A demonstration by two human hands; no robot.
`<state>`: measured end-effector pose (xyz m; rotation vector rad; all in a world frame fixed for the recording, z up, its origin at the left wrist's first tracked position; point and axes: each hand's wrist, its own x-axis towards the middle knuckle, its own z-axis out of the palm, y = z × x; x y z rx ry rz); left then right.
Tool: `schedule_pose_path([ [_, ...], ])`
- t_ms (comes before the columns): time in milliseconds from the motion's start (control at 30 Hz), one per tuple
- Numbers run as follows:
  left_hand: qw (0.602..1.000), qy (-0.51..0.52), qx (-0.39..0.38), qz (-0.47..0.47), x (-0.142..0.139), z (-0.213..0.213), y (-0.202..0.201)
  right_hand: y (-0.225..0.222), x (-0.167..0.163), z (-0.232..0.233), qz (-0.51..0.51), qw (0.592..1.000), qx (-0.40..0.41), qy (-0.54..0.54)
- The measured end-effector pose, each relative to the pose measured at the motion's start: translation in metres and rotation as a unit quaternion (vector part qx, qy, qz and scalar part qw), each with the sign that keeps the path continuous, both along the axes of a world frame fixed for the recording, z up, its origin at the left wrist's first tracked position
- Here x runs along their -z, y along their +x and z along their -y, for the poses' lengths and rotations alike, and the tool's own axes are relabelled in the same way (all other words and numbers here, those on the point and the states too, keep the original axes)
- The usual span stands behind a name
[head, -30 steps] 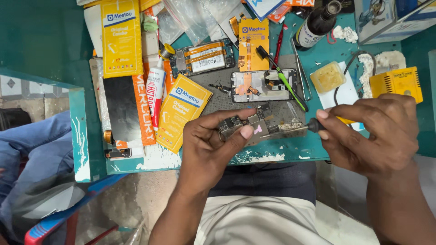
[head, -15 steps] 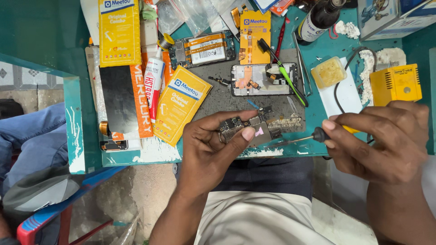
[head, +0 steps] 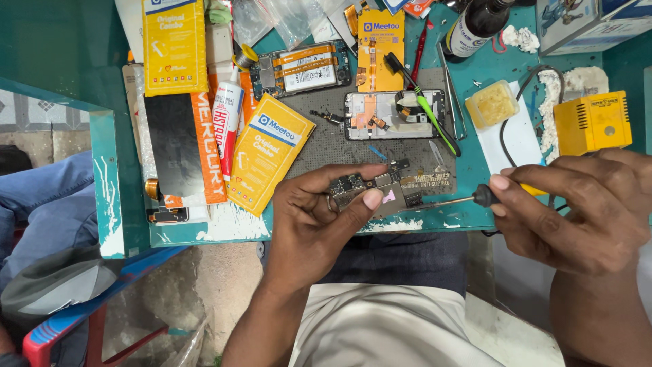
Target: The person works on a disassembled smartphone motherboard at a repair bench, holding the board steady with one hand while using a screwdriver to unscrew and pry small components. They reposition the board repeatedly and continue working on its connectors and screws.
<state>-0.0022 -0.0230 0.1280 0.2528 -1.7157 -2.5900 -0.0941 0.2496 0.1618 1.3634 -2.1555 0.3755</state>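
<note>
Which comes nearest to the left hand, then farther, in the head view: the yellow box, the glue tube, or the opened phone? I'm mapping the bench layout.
From the left hand:
1. Opened phone, just beyond the hand on the grey mat.
2. Glue tube, up and to the left, beside the yellow packets.
3. Yellow box, far right, past the right hand.

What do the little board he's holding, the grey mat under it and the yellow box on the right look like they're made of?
The small circuit board in the left hand looks like laminate studded with shiny metal shields and dark chips. The grey mat seems matte rubber or silicone, dull with no glare. The yellow box looks like painted sheet metal, given its crisp edges and vent slots, though moulded plastic is possible.
</note>
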Motion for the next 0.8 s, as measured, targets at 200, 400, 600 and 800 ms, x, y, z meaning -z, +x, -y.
schedule_pose_path([
  [200,1.0,-0.009,0.002,-0.015,-0.001,-0.0003,0.0007,0.0012,-0.0026,0.0027,-0.002,1.0,0.004,0.009],
  [400,1.0,-0.024,0.008,0.005,-0.0038,0.0001,0.0008,0.0051,-0.0021,0.0075,0.035,0.999,0.037,0.006],
  [600,0.999,-0.026,0.01,0.026,-0.008,0.0005,-0.0017,-0.0009,0.0016,0.0067,0.044,0.999,0.017,0.008],
  [800,0.998,-0.065,0.016,0.007,-0.009,0.0042,0.001,-0.0006,0.0042,0.0059,0.048,0.999,0.013,0.008],
])
